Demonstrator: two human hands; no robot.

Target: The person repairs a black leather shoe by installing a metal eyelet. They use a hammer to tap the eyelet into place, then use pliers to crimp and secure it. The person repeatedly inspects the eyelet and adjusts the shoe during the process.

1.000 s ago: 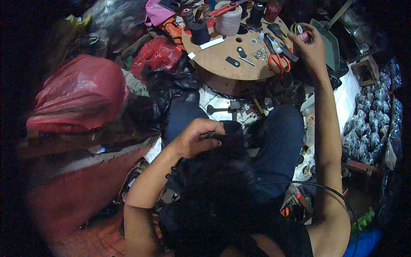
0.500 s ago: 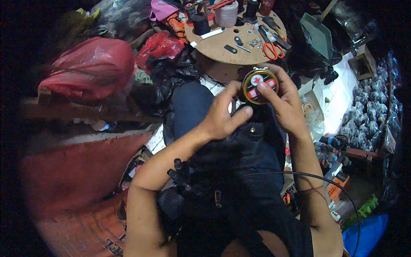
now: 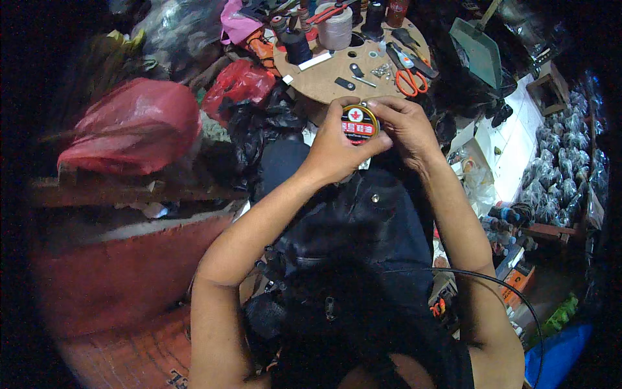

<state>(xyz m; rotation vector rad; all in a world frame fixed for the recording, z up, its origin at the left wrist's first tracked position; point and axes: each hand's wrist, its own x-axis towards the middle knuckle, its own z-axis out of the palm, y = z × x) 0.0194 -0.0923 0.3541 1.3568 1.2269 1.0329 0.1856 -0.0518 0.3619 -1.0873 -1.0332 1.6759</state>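
In front of my lap I hold a round, flat shoe polish tin (image 3: 355, 115) with a gold rim and a black, red and white lid facing up. My left hand (image 3: 330, 152) is wrapped round its left and lower side, thumb along the near edge. The fingers of my right hand (image 3: 408, 133) pinch the tin's upper right rim, where a small metal part shows. Part of the tin is covered by my fingers. Below the hands, a black leather-like piece (image 3: 350, 217) with a metal snap lies across my lap.
Beyond my hands a round wooden table (image 3: 324, 81) carries thread spools (image 3: 335, 29), orange-handled scissors (image 3: 411, 81) and small metal parts. A red plastic bag (image 3: 136, 123) lies at left. A green dustpan (image 3: 478, 52) and several wrapped items (image 3: 557, 155) are at right. A black cable (image 3: 492, 279) crosses my right arm.
The tin has moved left and slightly up. My left hand has closed round it, and my right hand has shifted from across the lid to its upper right rim.
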